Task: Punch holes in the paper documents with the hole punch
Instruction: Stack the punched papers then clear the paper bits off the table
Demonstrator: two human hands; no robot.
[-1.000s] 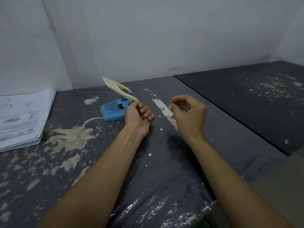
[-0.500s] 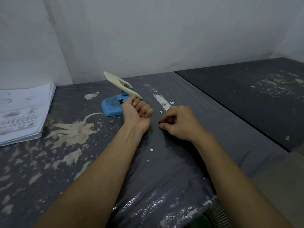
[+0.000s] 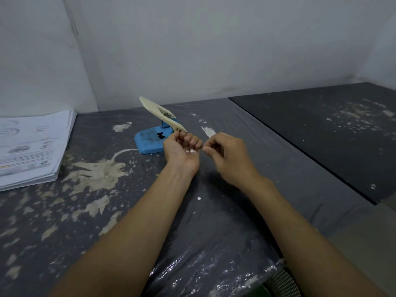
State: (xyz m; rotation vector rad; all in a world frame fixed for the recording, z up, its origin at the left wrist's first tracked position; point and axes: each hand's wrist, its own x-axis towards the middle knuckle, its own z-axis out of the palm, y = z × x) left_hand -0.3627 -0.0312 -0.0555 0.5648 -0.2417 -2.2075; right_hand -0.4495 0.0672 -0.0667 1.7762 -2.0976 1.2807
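Paper documents (image 3: 32, 146) sat stacked well left of the hole punch (image 3: 153, 140), floppy and light so probably best pinched by an edge, while the left hand (image 3: 182, 150) cupped paper dots (image 3: 191, 150) in front of it and the right hand (image 3: 227, 156) curled loosely, pinching something I couldn't make out.

The light is soft and rather dim, with a cool grey tone, and no lamp shows. Shadows are weak; a faint one lies under the right hand (image 3: 227, 156). The plastic sheet (image 3: 214, 260) on the table (image 3: 90, 211) gives white glare near the bottom edge. The right hand is slightly blurred. Straight lines bend toward the edges, as the wall corner (image 3: 83, 58) shows.
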